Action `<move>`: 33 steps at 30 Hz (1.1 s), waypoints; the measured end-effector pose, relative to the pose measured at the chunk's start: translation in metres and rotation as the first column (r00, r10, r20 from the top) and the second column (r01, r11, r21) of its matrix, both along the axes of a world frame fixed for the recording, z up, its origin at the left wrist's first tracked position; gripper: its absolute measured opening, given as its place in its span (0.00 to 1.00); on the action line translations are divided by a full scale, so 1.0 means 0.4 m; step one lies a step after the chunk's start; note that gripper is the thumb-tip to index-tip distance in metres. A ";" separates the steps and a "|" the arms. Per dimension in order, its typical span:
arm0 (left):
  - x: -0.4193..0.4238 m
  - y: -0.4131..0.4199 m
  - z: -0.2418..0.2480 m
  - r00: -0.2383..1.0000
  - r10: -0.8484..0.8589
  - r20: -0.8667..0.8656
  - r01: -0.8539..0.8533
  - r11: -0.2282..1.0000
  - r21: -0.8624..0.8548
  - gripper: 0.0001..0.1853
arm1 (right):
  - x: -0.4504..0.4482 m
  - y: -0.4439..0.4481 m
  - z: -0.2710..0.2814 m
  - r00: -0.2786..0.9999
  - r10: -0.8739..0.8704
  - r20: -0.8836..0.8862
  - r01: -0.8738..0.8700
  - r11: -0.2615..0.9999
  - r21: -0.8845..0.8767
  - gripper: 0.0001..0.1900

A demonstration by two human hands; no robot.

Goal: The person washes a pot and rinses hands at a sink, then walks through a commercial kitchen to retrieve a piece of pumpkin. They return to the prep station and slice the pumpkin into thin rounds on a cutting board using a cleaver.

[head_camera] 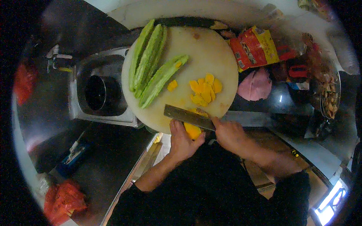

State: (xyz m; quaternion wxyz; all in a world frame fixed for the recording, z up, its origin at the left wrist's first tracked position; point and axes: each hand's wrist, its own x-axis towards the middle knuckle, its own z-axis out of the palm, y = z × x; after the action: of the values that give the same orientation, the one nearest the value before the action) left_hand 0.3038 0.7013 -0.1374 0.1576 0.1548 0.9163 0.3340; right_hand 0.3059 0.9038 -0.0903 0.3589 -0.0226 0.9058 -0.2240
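Observation:
On a round white cutting board (181, 48), my left hand (181, 141) steadies a chunk of orange-yellow vegetable (193, 131) near the front edge. My right hand (230, 137) grips the handle of a cleaver (188, 116), whose blade lies across the chunk just beyond my left fingertips. Past the blade is more of the orange flesh, partly hidden by it. Thin orange slices (206, 89) are heaped right of centre. Long ridged green gourds (150, 58) lie at the board's left, and another green length (164, 80) slants beside them with an orange scrap on it.
A steel sink (74, 96) with a dark round pot or basin in it adjoins the board's left. To the right are a red and yellow food packet (253, 48), a pink cloth or bag (255, 85) and a bowl of chopped food (330, 99). Red plastic bags (65, 199) sit at lower left.

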 end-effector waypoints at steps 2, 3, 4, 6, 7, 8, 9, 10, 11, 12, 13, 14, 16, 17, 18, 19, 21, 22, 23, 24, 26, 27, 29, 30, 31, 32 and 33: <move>-0.004 -0.004 0.000 0.997 0.004 0.078 -0.007 0.999 0.042 0.46 | -0.028 -0.015 -0.010 0.996 -0.057 -0.072 0.054 0.997 -0.051 0.18; -0.006 -0.006 0.002 0.997 0.009 0.078 -0.014 0.998 0.064 0.46 | -0.044 -0.024 -0.016 0.997 -0.047 -0.068 0.044 0.998 -0.042 0.17; -0.008 -0.005 0.001 0.996 0.008 0.094 -0.015 0.997 0.073 0.47 | -0.061 -0.031 -0.026 0.997 -0.034 -0.067 0.031 0.999 -0.039 0.16; -0.010 -0.002 0.002 0.997 0.022 0.080 -0.029 0.996 0.089 0.47 | -0.073 -0.031 -0.033 0.998 -0.048 -0.041 0.045 0.997 -0.060 0.15; -0.009 0.000 0.000 0.996 0.031 0.085 -0.038 0.996 0.082 0.47 | -0.071 -0.022 -0.035 0.997 -0.072 -0.015 0.071 0.995 -0.074 0.15; -0.010 0.003 -0.002 0.995 0.043 0.085 -0.049 0.996 0.077 0.47 | -0.066 -0.009 -0.036 0.994 -0.103 0.026 0.105 0.991 -0.082 0.15; -0.009 0.004 -0.004 0.994 0.055 0.092 -0.061 0.996 0.068 0.47 | -0.054 0.008 -0.034 0.997 -0.074 0.039 0.076 0.995 -0.057 0.16; -0.007 0.004 -0.005 0.994 0.058 0.097 -0.065 0.995 0.072 0.48 | -0.042 0.028 -0.032 0.996 -0.051 0.073 0.053 0.998 -0.031 0.17; -0.007 0.005 -0.008 0.992 0.062 0.105 -0.070 0.994 0.079 0.48 | -0.034 0.044 -0.035 0.991 -0.025 0.132 0.021 0.999 0.027 0.18; -0.005 0.004 -0.007 0.991 0.061 0.119 -0.072 0.993 0.090 0.48 | -0.029 0.052 -0.039 0.994 0.000 0.108 -0.001 1.000 0.009 0.17; -0.005 0.004 -0.008 0.993 0.055 0.103 -0.064 0.995 0.081 0.48 | -0.029 0.059 -0.048 0.994 0.024 0.103 -0.026 0.999 0.023 0.17; -0.005 0.003 -0.006 0.996 0.046 0.081 -0.052 0.996 0.074 0.48 | -0.035 0.065 -0.057 0.994 0.043 0.099 -0.047 0.998 0.039 0.17; -0.007 0.001 -0.002 0.996 0.041 0.082 -0.048 0.996 0.080 0.48 | -0.066 0.060 -0.091 0.985 0.091 0.149 -0.094 0.995 0.012 0.15; -0.010 0.000 0.000 0.994 0.043 0.100 -0.053 0.994 0.098 0.48 | -0.086 0.053 -0.108 0.981 0.122 0.151 -0.122 0.992 -0.007 0.14; -0.010 -0.001 0.001 0.992 0.056 0.115 -0.068 0.992 0.105 0.48 | -0.093 0.055 -0.116 0.981 0.118 0.157 -0.119 0.993 -0.003 0.13; -0.011 -0.002 0.003 0.992 0.053 0.115 -0.065 0.992 0.105 0.48 | -0.098 0.056 -0.121 0.981 0.115 0.154 -0.115 0.993 -0.010 0.12; -0.013 0.000 -0.001 0.993 0.058 0.105 -0.070 0.992 0.107 0.48 | -0.102 0.060 -0.120 0.985 0.101 0.142 -0.100 0.995 -0.013 0.11; -0.013 0.000 -0.004 0.991 0.064 0.116 -0.078 0.990 0.120 0.48 | -0.096 0.065 -0.112 0.987 0.087 0.134 -0.086 0.996 -0.014 0.12; -0.011 0.002 -0.006 0.990 0.079 0.121 -0.094 0.988 0.125 0.48 | -0.088 0.069 -0.100 0.989 0.087 0.121 -0.085 0.996 -0.024 0.12; -0.010 0.002 -0.007 0.987 0.099 0.130 -0.115 0.986 0.124 0.48 | -0.083 0.074 -0.087 0.992 0.062 0.109 -0.059 0.998 -0.030 0.12; -0.008 0.003 -0.008 0.987 0.090 0.130 -0.106 0.987 0.120 0.48 | -0.066 0.082 -0.056 0.998 0.005 0.068 0.000 0.998 -0.066 0.12; -0.008 0.004 -0.009 0.988 0.081 0.134 -0.098 0.987 0.124 0.48 | -0.061 0.083 -0.047 0.995 0.051 0.081 -0.047 0.997 -0.056 0.12; -0.009 0.003 -0.006 0.992 0.068 0.103 -0.079 0.992 0.099 0.48 | -0.049 0.081 -0.036 0.990 0.124 0.065 -0.121 0.991 -0.049 0.12; -0.011 0.001 -0.003 0.995 0.065 0.078 -0.072 0.994 0.085 0.48 | -0.049 0.078 -0.039 0.993 0.089 0.080 -0.086 0.995 -0.042 0.12; -0.012 0.000 0.000 0.993 0.063 0.104 -0.072 0.993 0.090 0.49 | -0.049 0.074 -0.047 0.993 0.059 0.104 -0.056 0.998 -0.029 0.12; -0.015 -0.002 0.002 0.991 0.064 0.117 -0.075 0.993 0.092 0.49 | -0.053 0.071 -0.059 0.995 0.025 0.097 -0.021 0.999 -0.042 0.12; -0.017 -0.003 0.003 0.989 0.065 0.132 -0.078 0.993 0.094 0.49 | -0.054 0.069 -0.071 0.988 0.052 0.145 -0.051 0.999 -0.012 0.12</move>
State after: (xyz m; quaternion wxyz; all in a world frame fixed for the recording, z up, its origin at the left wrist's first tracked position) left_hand 0.2971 0.7002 -0.1362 0.1965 0.1077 0.8916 0.3936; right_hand 0.2841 0.9313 -0.1187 0.4294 -0.0308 0.8755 -0.2194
